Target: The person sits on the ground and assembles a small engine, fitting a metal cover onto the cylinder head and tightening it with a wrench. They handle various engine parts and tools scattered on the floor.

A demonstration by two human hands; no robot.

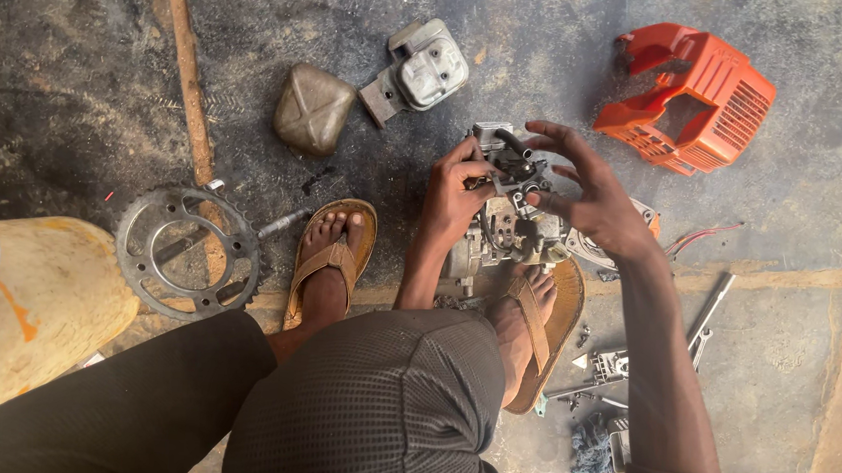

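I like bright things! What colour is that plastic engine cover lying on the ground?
Bright orange. The plastic engine cover shows clearly in the head view, at the upper right.
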